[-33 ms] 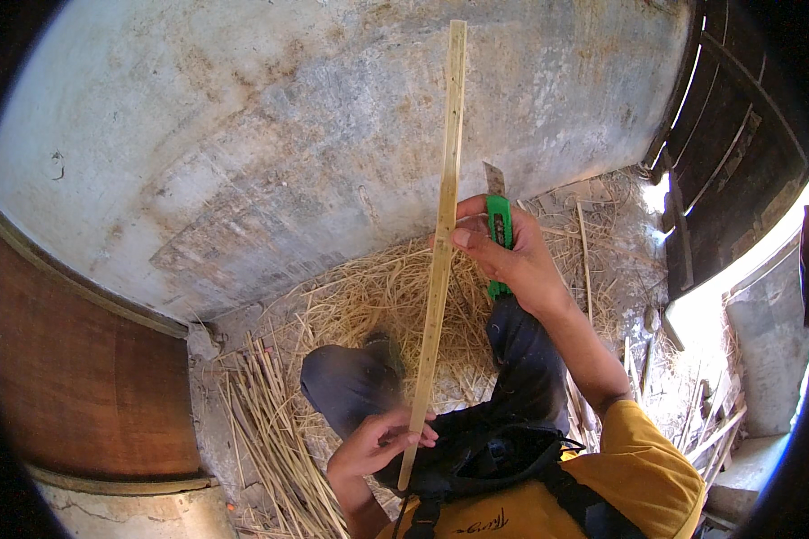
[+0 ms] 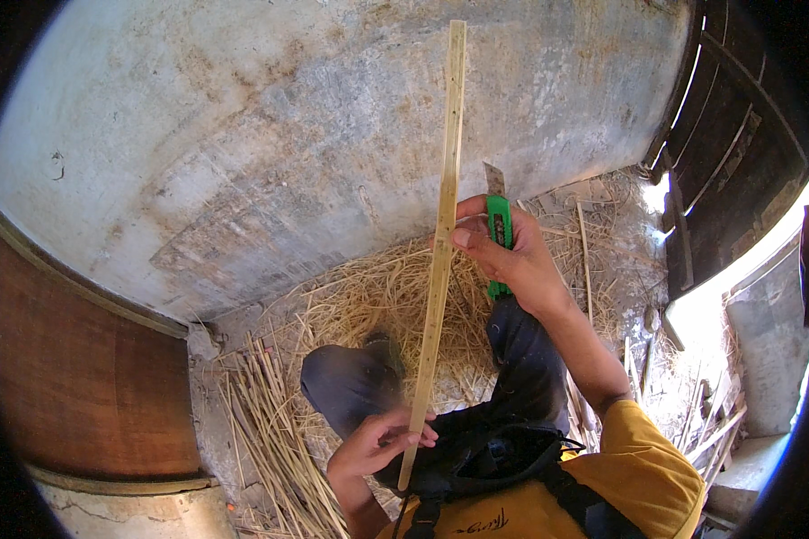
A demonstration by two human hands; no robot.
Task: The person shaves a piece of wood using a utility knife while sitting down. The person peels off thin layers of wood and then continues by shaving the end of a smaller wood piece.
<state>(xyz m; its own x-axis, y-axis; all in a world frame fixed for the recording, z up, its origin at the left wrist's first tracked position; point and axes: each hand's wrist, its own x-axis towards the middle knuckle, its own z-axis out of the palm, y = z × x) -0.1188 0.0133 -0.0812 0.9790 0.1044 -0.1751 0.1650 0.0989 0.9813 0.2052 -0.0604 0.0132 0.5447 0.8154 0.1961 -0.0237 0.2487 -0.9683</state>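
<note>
A long, flat, pale yellow strip, apparently split bamboo point(image 2: 439, 260), stands nearly upright before me, its top leaning slightly right. Near its lower end, the thumb and fingers of my left hand point(image 2: 376, 446) are closed round it. Higher up, about its middle, my right hand point(image 2: 512, 256) pinches the strip between thumb and fingertips. That same hand also keeps a green box cutter point(image 2: 500, 220) against the palm. The cutter's blade point(image 2: 494, 179) is extended, points upward and is apart from the strip.
Loose straw-like shavings point(image 2: 386, 287) cover the floor between my legs and the stained grey wall point(image 2: 288, 135). A bundle of thin sticks point(image 2: 274, 431) lies at left, beside a brown wooden panel point(image 2: 81, 359). Dark boards point(image 2: 737, 144) stand at right. A black bag point(image 2: 503, 458) rests at my waist.
</note>
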